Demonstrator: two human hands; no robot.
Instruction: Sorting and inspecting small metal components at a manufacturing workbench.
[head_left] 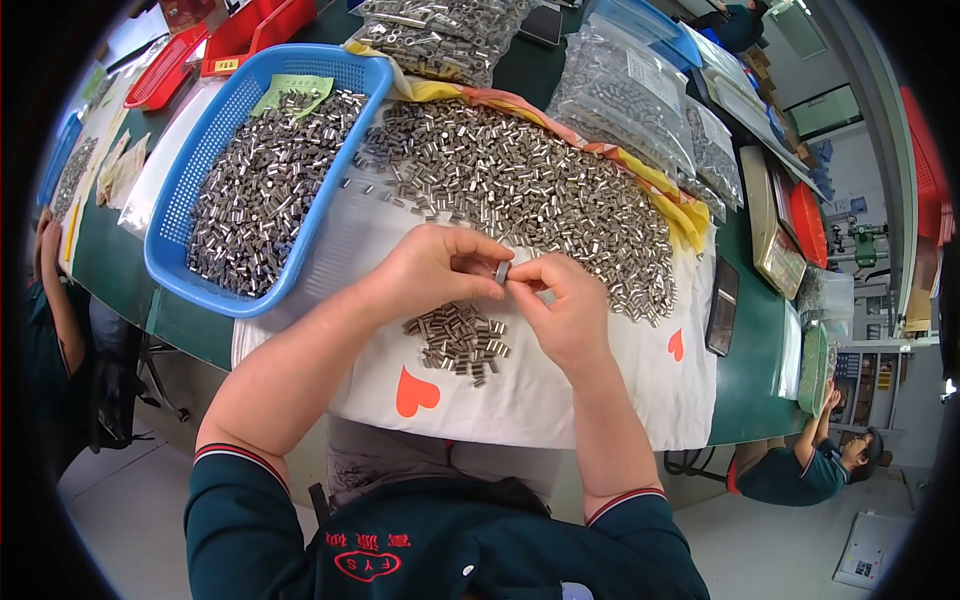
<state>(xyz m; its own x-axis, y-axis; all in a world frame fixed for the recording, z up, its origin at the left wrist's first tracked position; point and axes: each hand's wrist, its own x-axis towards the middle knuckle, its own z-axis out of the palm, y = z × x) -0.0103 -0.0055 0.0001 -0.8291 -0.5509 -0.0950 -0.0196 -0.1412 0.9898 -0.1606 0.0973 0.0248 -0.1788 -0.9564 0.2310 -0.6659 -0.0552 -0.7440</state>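
At frame centre, left hand [435, 268] and right hand [565, 305], fingers pinched closed, share one small metal sleeve [502, 271]: seemingly light, rigid, smooth and slippery, best gripped across its ends.

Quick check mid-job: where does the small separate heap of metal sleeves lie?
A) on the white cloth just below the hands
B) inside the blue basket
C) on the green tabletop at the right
A: the small heap sits on the white cloth below both hands, apart from the blue basket.
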